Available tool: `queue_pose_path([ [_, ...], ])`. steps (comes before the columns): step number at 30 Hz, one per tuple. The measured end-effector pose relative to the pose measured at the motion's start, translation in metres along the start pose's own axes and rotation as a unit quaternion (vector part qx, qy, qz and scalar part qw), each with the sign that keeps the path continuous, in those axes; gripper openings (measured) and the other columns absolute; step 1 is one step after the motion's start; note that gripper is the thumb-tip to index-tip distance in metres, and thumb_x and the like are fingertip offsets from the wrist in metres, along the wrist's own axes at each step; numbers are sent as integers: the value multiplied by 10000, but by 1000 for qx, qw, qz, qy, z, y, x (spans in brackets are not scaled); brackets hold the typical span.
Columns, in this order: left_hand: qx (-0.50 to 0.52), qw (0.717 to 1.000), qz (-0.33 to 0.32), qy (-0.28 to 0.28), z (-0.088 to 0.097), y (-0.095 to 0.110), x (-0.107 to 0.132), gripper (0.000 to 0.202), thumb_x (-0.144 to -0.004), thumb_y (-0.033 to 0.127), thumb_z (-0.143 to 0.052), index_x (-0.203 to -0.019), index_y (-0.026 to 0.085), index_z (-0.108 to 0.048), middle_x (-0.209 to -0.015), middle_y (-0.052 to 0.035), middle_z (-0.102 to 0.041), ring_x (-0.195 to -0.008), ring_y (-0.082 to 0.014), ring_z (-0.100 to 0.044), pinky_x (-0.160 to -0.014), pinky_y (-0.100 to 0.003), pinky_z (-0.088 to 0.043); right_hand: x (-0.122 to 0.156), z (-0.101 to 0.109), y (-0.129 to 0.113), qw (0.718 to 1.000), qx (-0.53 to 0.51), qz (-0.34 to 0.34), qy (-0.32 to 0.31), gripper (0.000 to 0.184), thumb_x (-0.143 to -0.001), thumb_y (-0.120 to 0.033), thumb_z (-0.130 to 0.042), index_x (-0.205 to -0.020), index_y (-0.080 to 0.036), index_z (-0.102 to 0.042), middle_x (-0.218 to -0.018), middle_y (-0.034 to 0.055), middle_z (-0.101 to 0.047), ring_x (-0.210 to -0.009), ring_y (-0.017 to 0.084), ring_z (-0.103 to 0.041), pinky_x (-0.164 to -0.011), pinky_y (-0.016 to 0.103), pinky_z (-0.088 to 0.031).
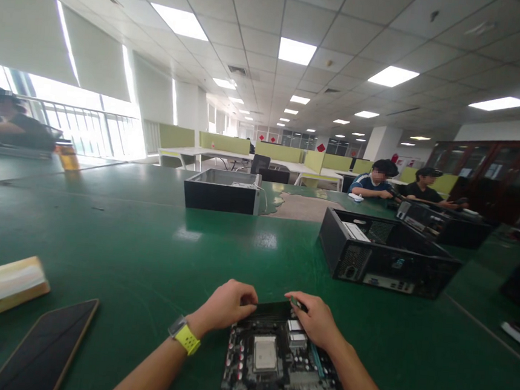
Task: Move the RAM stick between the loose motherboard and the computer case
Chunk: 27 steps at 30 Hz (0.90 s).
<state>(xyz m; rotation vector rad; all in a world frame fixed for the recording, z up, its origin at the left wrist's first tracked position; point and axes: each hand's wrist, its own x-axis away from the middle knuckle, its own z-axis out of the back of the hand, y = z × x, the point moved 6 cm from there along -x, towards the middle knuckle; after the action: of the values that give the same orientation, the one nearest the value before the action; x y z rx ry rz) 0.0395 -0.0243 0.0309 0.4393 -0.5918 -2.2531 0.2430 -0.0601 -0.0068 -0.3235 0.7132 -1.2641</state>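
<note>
A motherboard [283,376] lies flat on the green table in front of me, with a square metal processor [265,353] set in its socket. At the board's far edge, a thin dark strip that looks like a memory module [274,308] spans between my hands. My left hand [230,303], with a watch on the wrist, pinches its left end between thumb and curled fingers. My right hand [315,321] grips the other end, where a bit of green shows between the fingers. My right forearm covers part of the board's right side.
An open computer case [386,260] stands at the right, another case [221,196] farther back. At the left lie a phone [46,346] and a yellowish box [3,288]. People sit at the far right and far left; a further case [444,222] stands near those at right.
</note>
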Motion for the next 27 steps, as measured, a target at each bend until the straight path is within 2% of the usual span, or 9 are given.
queue_pose_path([
  [3,-9,1000,4,-23,-2,1,0,156,-719,263,-505,-751,180,-633,-695,4,-645,-633,-116,-555,-580,-204,-385,0,-1,0,1000,17,-10,-13,306,-827,-323,-462,-1054,-264,-659,-1088,21,-659,-1015,195,-583,-866,296,-421],
  [11,-5,999,0,-36,-1,1,1,142,-712,241,-495,-750,175,-615,-684,6,-632,-612,-107,-543,-565,-195,-373,1,0,-3,1000,23,-5,-14,264,-829,-327,-465,-983,-275,-673,-1008,10,-673,-916,178,-597,-798,269,-424],
  [20,-41,999,-9,-16,0,0,2,106,-696,222,-512,-740,199,-605,-695,16,-626,-628,-110,-533,-595,-200,-378,1,1,-5,1000,13,5,-13,261,-833,-330,-458,-956,-255,-676,-984,26,-673,-907,182,-592,-785,270,-420],
  [27,-17,999,-24,-16,0,2,2,122,-730,222,-503,-788,204,-608,-731,17,-636,-651,-107,-544,-625,-204,-386,2,2,-6,1000,-2,14,-6,251,-833,-334,-463,-928,-240,-676,-959,36,-672,-879,183,-593,-782,276,-427],
])
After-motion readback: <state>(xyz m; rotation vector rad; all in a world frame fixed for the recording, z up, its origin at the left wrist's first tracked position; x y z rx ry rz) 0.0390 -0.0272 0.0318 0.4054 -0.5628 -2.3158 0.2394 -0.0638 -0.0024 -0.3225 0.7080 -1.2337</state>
